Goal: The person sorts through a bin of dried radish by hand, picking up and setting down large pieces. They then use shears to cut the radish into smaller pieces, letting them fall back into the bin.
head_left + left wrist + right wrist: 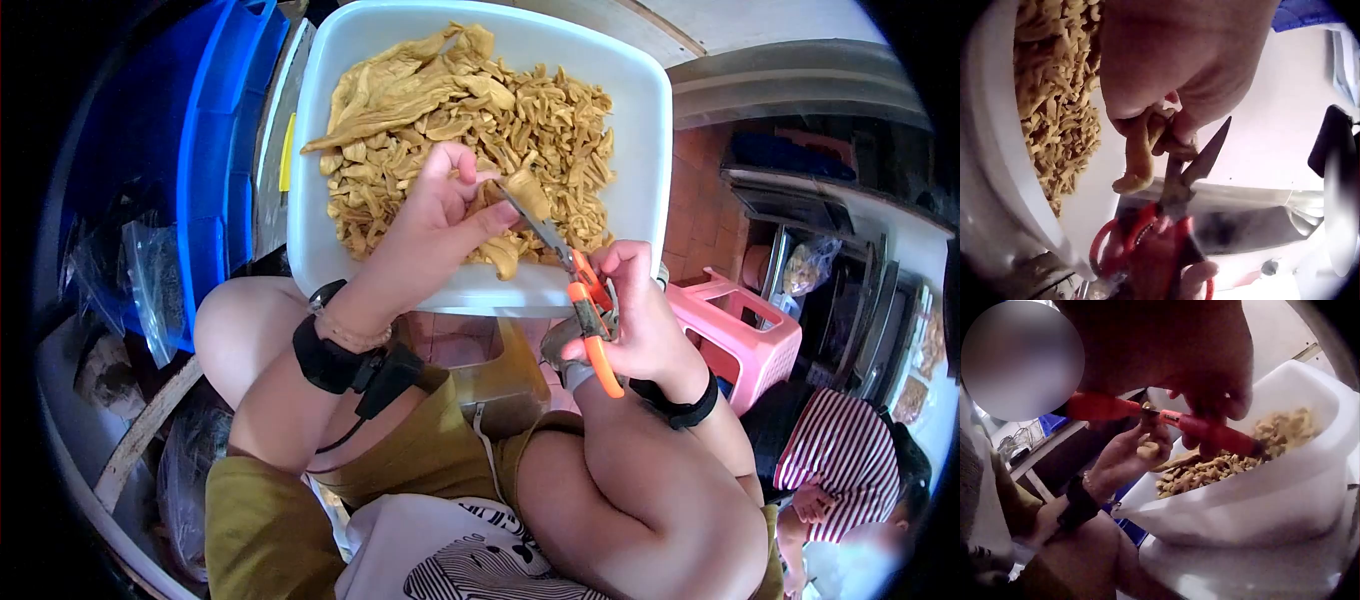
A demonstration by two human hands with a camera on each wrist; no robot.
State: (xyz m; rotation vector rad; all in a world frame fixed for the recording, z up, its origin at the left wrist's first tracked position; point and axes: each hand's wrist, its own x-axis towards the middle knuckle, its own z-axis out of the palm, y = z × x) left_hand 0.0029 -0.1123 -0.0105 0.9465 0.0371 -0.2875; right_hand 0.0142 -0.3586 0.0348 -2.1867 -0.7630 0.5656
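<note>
My left hand pinches a folded, yellow-brown strip of food over the white tub. My right hand holds orange-handled scissors, with fingers and thumb at the handles. In the left wrist view the scissor blades stand apart, one of them partly hidden behind the strip, right by the left fingertips. Small cut pieces heap up in the tub. Longer, wide pieces lie on the heap at its far left.
A blue crate stands left of the tub. On the right are a pink stool and another person in a striped top. A brown stool sits between the knees, below the tub's near edge.
</note>
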